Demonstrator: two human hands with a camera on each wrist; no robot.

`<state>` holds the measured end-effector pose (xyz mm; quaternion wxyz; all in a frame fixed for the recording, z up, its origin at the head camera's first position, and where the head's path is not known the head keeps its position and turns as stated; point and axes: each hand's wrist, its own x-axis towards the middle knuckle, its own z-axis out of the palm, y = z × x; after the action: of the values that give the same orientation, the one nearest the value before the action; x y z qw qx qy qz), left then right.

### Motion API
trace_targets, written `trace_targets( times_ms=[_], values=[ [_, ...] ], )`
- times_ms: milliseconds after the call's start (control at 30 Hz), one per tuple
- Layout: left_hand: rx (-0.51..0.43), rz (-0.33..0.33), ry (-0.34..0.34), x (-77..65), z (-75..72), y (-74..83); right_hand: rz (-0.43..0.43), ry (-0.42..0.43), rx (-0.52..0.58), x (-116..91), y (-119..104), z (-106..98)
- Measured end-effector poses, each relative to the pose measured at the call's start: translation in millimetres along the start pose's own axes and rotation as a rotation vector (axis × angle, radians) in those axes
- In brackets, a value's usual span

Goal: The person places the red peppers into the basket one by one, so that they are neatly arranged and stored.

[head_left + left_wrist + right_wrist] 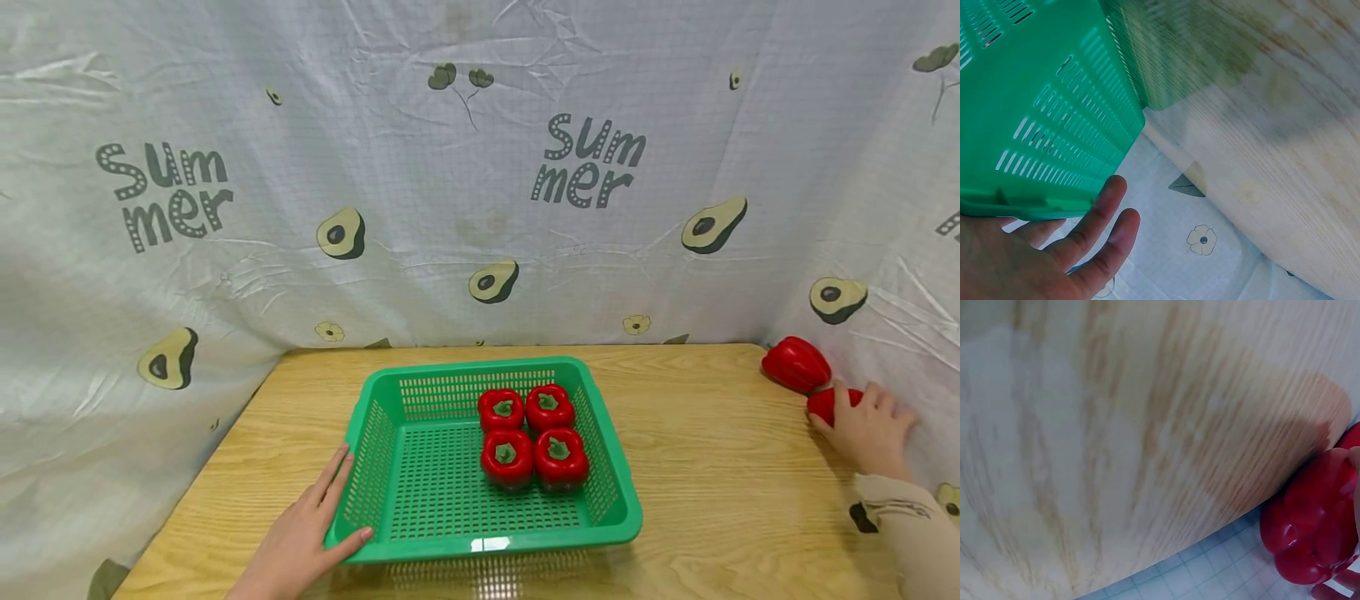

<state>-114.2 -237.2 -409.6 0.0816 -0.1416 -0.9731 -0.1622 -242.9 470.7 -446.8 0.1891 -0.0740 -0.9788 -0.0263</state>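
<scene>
A green plastic basket (487, 547) stands on the table, with several red bell peppers (507, 458) grouped upright in its right half, green stems up. At its left front corner my left hand (303, 529) rests on the rim, fingers straight along the left side and thumb at the front edge. The left wrist view shows those fingers (1110, 250) spread beside the slotted basket wall (1054, 137). Far to the right, my right hand (870, 429) grips a red bell pepper (1313, 519) from above, partly covering it. Another red bell pepper (797, 364) lies on its side just behind that one.
The wooden table (697, 450) stretches between the basket and the right hand. A pale cloth (420, 208) printed with avocados and lettering hangs behind the table and along both sides, close to the two peppers at the right.
</scene>
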Motion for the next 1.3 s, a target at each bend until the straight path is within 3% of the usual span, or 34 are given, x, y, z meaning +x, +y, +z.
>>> trace_targets(
  times_ms=[533, 867, 1300],
  values=[
    [0.003, 0.004, 0.004, 0.2, -1.5, 2.1, 0.033, 0.006, -0.023, -6, -4, -5],
    [0.015, 0.023, 0.025, -0.8, -1.9, 2.8, 0.033, 0.02, 0.077, -10, -10, -13],
    [0.012, 0.017, 0.009, 0.6, -2.0, 2.2, -0.04, 0.11, 0.159, -10, -44, -32]
  ],
)
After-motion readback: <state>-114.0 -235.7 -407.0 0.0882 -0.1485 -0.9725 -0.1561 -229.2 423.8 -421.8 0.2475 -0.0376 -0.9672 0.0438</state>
